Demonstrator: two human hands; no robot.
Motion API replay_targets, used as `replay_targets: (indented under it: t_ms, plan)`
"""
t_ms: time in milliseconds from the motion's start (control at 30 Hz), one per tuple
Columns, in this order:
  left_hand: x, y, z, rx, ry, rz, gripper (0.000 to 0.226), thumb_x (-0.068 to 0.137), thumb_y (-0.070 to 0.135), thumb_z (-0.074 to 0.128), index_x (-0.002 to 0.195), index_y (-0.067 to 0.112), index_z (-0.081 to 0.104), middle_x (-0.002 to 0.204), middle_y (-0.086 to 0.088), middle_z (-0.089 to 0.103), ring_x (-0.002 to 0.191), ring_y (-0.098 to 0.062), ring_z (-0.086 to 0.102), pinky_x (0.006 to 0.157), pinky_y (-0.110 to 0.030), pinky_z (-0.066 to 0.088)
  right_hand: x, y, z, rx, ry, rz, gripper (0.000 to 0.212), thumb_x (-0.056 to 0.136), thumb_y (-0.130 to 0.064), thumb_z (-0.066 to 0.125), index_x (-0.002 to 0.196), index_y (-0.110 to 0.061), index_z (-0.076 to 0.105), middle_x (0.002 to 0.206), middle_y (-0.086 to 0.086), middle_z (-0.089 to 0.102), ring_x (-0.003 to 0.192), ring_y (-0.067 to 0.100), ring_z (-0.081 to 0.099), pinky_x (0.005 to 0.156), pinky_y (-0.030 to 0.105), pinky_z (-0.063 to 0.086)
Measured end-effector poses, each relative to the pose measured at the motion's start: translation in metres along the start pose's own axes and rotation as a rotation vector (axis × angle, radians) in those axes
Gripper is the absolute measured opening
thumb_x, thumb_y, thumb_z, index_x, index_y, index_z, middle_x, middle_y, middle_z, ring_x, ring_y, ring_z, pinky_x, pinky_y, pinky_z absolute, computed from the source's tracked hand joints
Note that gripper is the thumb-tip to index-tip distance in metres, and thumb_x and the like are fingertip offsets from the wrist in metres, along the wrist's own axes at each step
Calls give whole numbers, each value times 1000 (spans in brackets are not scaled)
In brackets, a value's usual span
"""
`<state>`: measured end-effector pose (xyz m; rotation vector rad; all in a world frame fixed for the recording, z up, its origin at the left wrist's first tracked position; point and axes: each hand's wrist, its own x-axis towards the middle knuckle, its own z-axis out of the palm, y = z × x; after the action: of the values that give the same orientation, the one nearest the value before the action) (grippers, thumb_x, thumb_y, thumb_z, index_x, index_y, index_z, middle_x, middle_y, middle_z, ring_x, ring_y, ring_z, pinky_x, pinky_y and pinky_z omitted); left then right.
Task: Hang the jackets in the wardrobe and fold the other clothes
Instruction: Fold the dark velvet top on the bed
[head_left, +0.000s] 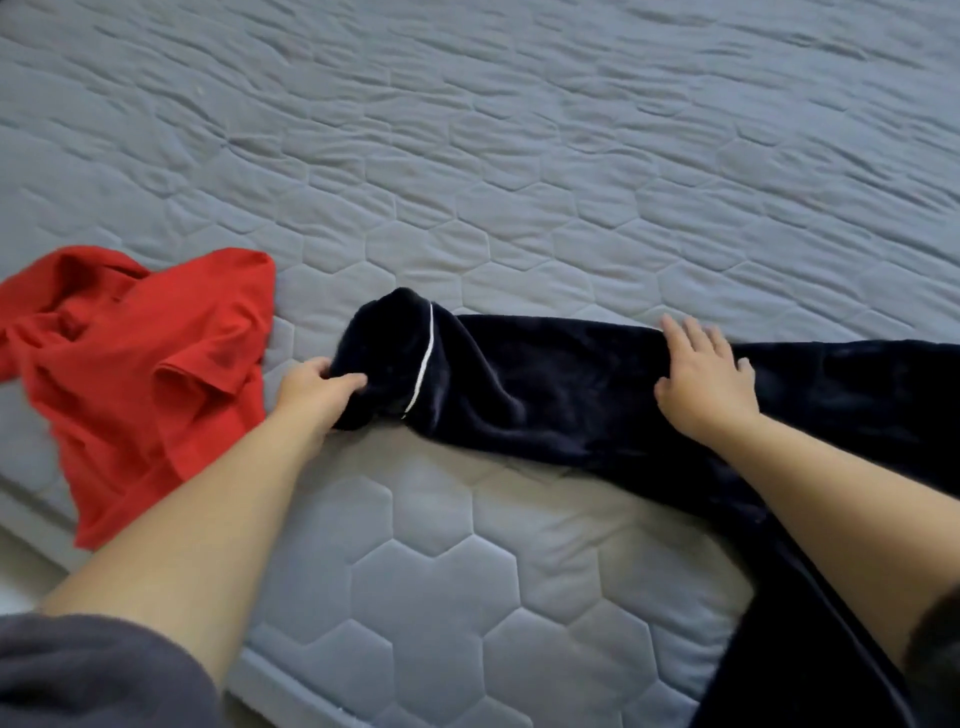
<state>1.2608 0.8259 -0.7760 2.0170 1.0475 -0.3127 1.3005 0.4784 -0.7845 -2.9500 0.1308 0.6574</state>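
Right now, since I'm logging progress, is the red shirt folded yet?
No, the red shirt lies crumpled on the mattress beside the dark garment.

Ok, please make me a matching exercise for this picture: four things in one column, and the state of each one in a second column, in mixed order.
Things:
1. red shirt
2. dark garment
3. left hand
4. right hand

States:
a. lies flat on the dark garment
b. crumpled, at the far left
c. grips one end of the dark garment
d. stretched out across the mattress

Pairs: 1-b, 2-d, 3-c, 4-a
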Motion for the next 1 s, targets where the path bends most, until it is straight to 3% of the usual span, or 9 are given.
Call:
replay_targets:
  t_ms: [100, 167, 233, 300, 400, 533, 667, 767, 1000]
  plan:
    - [-8, -19, -26, 165, 300, 89, 29, 82, 6, 65, 111, 3, 63, 114, -20, 64, 106, -34, 59, 89, -36, 42, 3, 9, 2, -146, -11, 13, 50, 94, -15, 43, 142, -9, 30, 142, 13, 39, 133, 31, 31, 109, 49, 25]
    - [-15, -26, -34, 155, 326, 72, 30, 84, 4, 61, 113, 3, 62, 117, -21, 63, 110, -37, 57, 92, -37, 41, 2, 12, -2, -226, 71, -11, 28, 93, -15, 44, 119, -8, 51, 126, 13, 50, 119, 31, 41, 100, 44, 31]
    - [-18, -22, -31, 120, 348, 76, 29, 85, 1, 55, 113, 3, 60, 117, -21, 62, 110, -37, 56, 91, -37, 39, 5, 12, -11, -116, 202, 6, 23, 93, -17, 45, 114, -9, 52, 121, 13, 51, 117, 32, 43, 99, 45, 30]
    - [-20, -10, -26, 136, 414, 98, 35, 85, -1, 50, 119, 6, 54, 124, -20, 56, 112, -39, 52, 92, -39, 38, 8, 11, -19, 59, 267, 54, 36, 95, -22, 46, 129, -12, 43, 138, 14, 41, 130, 32, 33, 106, 52, 26]
    - [-26, -9, -15, 479, 501, 318, 56, 81, 1, 53, 135, 10, 42, 140, -17, 40, 124, -39, 40, 96, -49, 37, -4, 8, -10, 178, 126, 124, 66, 96, -35, 45, 151, -25, 9, 160, 5, -6, 146, 31, -6, 108, 64, 14]
    - [-58, -23, 31, 783, 203, 727, 65, 83, 20, 59, 145, 15, 38, 153, -13, 31, 140, -32, 28, 107, -52, 28, -42, 13, 28, 171, -34, 65, 67, 96, -49, 36, 152, -33, 1, 159, 1, -15, 146, 31, -12, 111, 63, 11]
    - [-88, -24, 66, 1068, 65, 618, 73, 88, 27, 51, 152, 23, 15, 160, -8, 7, 146, -32, 4, 114, -53, 13, -60, 36, 37, 126, -10, -20, 60, 99, -49, 28, 151, -35, 3, 160, -1, -11, 147, 25, -10, 115, 54, 4]
    - [-121, -9, 92, 1033, 50, 609, 77, 89, 26, 49, 152, 22, 5, 160, -9, -2, 146, -30, -3, 115, -53, 9, -74, 78, 30, 135, 30, 35, 57, 100, -44, 29, 151, -33, 7, 160, -1, -7, 147, 24, -7, 116, 52, 6]
    - [-253, -1, 187, 963, -256, 787, 72, 93, 25, 42, 152, 23, 1, 160, -3, -9, 147, -22, -8, 118, -46, 8, -148, 227, 32, 208, -127, 270, 56, 100, -41, 31, 151, -31, 9, 160, -2, -3, 147, 24, 1, 110, 48, 28]
